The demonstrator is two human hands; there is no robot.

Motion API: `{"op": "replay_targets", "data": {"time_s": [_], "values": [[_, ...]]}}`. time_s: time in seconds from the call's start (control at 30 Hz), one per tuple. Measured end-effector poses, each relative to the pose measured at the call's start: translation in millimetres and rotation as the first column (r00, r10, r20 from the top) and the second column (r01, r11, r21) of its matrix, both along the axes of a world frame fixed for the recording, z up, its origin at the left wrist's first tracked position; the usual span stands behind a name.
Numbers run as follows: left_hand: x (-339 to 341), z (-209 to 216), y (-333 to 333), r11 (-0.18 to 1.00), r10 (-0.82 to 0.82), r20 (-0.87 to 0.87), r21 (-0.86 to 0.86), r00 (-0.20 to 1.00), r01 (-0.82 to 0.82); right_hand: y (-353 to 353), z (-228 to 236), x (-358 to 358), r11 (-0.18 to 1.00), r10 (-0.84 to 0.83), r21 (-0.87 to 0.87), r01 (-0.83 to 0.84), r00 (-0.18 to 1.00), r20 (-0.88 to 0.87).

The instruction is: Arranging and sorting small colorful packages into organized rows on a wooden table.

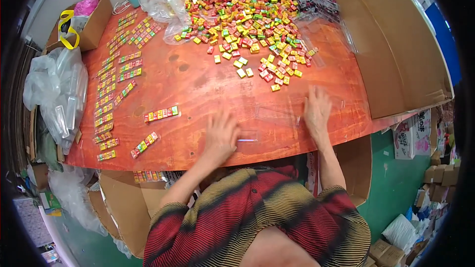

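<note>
My left hand [221, 133] is over the near part of the red wooden table, fingers spread and slightly blurred, with nothing seen in it. Beside its fingers lies a clear plastic sleeve [247, 136]. My right hand [317, 111] reaches forward over the table, fingers extended and apart, also holding nothing visible. Between the hands are more clear plastic pieces [277, 113], hard to make out. Beyond them spreads a big heap of small yellow, red and green boxes [242, 9]. Left of my left hand lie two rows of such boxes, one straight [161, 114] and one slanted [144, 145].
Many packed rows [105, 99] line the table's left side. A tall cardboard box [396, 44] borders the right edge. Plastic bags [59, 94] hang at the left, near a carton with a yellow-handled bag [96, 22]. Below the table edge is an open carton [123, 202].
</note>
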State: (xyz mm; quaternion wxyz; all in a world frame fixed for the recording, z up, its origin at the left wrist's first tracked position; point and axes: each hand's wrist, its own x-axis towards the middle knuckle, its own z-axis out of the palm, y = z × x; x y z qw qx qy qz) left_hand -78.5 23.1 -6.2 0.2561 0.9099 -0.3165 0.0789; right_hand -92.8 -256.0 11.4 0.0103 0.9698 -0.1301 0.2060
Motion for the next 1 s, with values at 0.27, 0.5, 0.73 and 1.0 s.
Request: {"op": "replay_targets", "data": {"time_s": [0.27, 0.5, 0.73, 1.0], "values": [[151.0, -5.9, -27.4, 0.984, 0.142, -0.088, 0.119, 0.986, -0.131, 73.4, -11.5, 86.1, 0.853, 0.340, 0.433, -0.291, 0.940, -0.039], [115.7, -22.4, -20.2, 0.995, 0.098, 0.024, 0.019, 0.995, -0.099, 80.2, -24.4, 103.2, 0.751, 0.601, 0.319, -0.579, 0.798, 0.034], [88.4, 6.0, 7.0, 0.976, 0.142, -0.098, -0.150, 0.985, -0.156, 73.6, -4.0, 84.8, 0.866, 0.432, 0.281, -0.414, 0.902, -0.002], [107.0, -5.7, 1.9, 0.973, 0.175, -0.062, -0.144, 0.983, -0.183, 114.3, -14.4, 103.2, 0.736, 0.578, 0.347, -0.581, 0.807, 0.125]]}}
